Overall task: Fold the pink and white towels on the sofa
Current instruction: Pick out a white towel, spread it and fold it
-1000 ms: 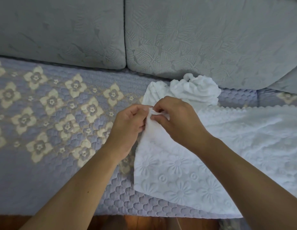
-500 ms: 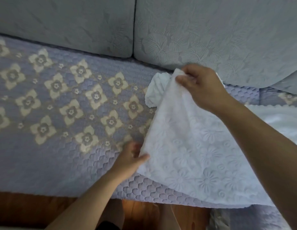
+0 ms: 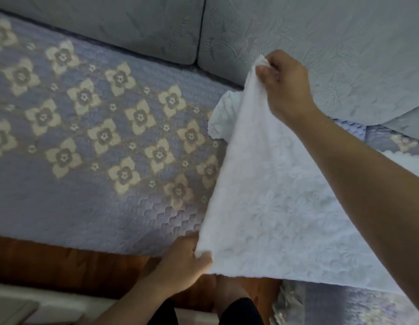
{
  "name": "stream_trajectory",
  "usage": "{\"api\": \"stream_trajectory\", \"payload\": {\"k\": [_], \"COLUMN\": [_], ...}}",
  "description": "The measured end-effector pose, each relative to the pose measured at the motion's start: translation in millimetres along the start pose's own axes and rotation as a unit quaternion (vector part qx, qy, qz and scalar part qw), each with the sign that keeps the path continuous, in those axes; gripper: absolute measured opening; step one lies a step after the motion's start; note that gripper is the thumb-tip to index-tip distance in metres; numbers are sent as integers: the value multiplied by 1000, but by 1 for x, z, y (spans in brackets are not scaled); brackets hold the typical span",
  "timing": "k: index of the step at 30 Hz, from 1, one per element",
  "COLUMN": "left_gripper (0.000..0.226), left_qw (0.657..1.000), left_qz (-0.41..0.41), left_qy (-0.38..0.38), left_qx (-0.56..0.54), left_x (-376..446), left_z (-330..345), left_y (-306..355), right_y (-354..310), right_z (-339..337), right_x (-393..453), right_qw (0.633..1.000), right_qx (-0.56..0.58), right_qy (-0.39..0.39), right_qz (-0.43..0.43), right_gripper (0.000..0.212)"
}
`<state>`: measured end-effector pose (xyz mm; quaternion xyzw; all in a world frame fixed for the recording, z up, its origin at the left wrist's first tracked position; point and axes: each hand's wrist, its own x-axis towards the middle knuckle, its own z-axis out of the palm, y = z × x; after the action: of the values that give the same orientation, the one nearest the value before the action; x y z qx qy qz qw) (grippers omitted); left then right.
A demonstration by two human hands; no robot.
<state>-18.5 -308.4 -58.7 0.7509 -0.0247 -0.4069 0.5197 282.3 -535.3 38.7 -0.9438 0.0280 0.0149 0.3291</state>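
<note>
The white towel (image 3: 274,195) is stretched along one edge between the two hands, that edge running from about one o'clock down to seven o'clock across the right half of the view; its long axis, as far as it shows, trails away toward four o'clock under the right forearm, where the cloth lies spread on the sofa seat (image 3: 86,184). The right hand (image 3: 285,87) holds the far corner up near the back cushions (image 3: 332,43), its fingers (image 3: 264,73) curled and pinching a bunched bit of cloth; the left hand (image 3: 182,261) holds the near corner at the seat's front edge, thumb over the cloth and the other digits under it, pinching. Each hand already has its corner, so neither is nearer than the other; the next move likely turns on bringing this taut edge across to the opposite one, off toward three o'clock. A crumpled white bundle (image 3: 222,116), possibly part of the same towel, sits just at nine o'clock of the held edge; it may catch. No pink towel shows. The flowered seat to the left looks a fair place to lay the fold.
</note>
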Motion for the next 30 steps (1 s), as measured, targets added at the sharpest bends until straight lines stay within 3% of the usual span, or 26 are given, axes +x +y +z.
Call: {"api": "stream_trajectory", "payload": {"k": [2,4,6,9,15,22,25,30], "left_gripper": [22,26,5,10,23,43,32,11], "left_qw": [985,965,964,954,927,928,933,943], "left_qz": [-131,-197,-232,-281,-280,-304,-324,-317], "left_qy": [32,19,-6,16,193,211,151,83], "left_qx": [-112,-170,-130,-104,-161,-45,-48,-56], "left_x": [-2,0,2,1,-21,-40,-39,-47], "left_z": [3,1,-1,6,-3,-63,-80,-101], "left_y": [-14,-38,-63,-93,-107,-132,-135,-111], "right_y": [-4,-1,6,10,-16,-34,-38,-53], "right_z": [18,44,72,102,127,162,172,164], "right_x": [13,24,29,24,23,26,25,23], "right_qw": [1000,997,990,980,967,974,982,993], "right_qx": [-16,-58,-107,-155,-228,-226,-179,-57], "right_qy": [-19,-50,-91,-122,81,12,-52,-69], "right_qz": [-6,-9,-10,-14,-85,7,38,76], "right_gripper": [25,16,22,25,31,24,29,30]}}
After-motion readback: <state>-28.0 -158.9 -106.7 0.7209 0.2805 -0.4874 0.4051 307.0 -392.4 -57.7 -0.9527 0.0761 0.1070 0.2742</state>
